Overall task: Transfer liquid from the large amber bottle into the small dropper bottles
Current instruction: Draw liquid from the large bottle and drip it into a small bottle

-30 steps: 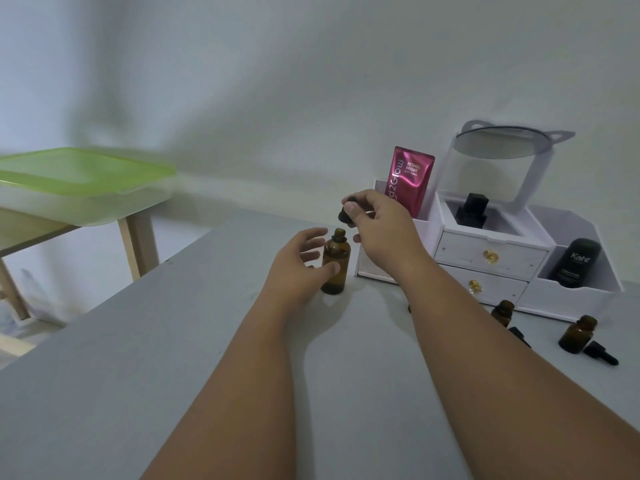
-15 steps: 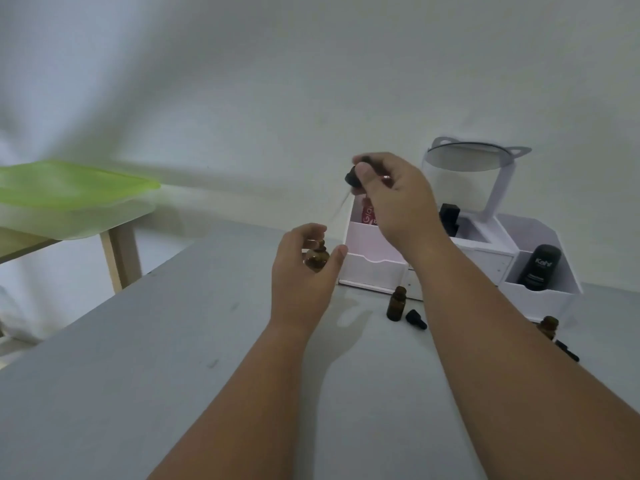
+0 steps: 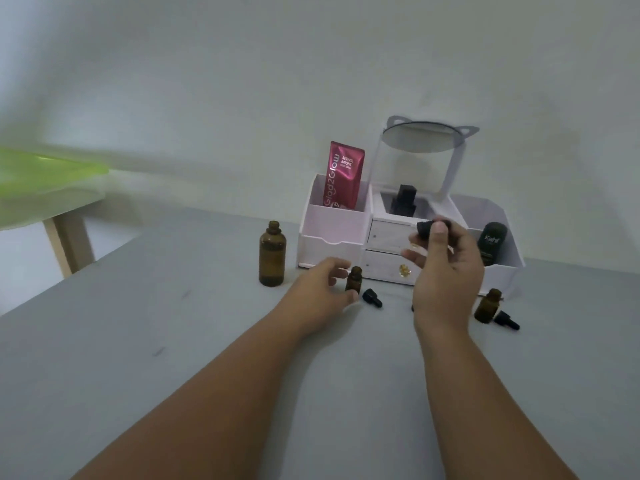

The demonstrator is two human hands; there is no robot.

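We have the white organizer [image 3: 332, 233] standing at the back of the grey surface [image 3: 173, 341], and we place everything from it. The large amber bottle [image 3: 272, 254] stands upright and uncapped just off the organizer's left end, on the surface, with no hand on it.

In front of the organizer's left compartment, our left hand [image 3: 322, 289] sits low on the surface with fingers loosely curled beside a small dropper bottle [image 3: 353, 279]; the thumb looks to be touching its base, the other fingers are spread behind it, so it is not a full grip. That little bottle is upright and open. A black dropper cap [image 3: 372, 298] lies on its side just in front of the organizer's drawers, right beside that bottle.

Our right hand [image 3: 446, 268] is raised in front of the organizer's drawers, pinching a black dropper top [image 3: 425, 229] between thumb and fingertips; the glass stem is too blurred for us to make out.

Before the organizer's right end, a second small amber bottle [image 3: 487, 305] stands open with another black cap [image 3: 506, 320] lying beside it.

Inside the organizer we see a pink sachet [image 3: 343, 178] in the left compartment, a black bottle [image 3: 403, 199] in the middle, a dark tube [image 3: 491, 245] on the right.
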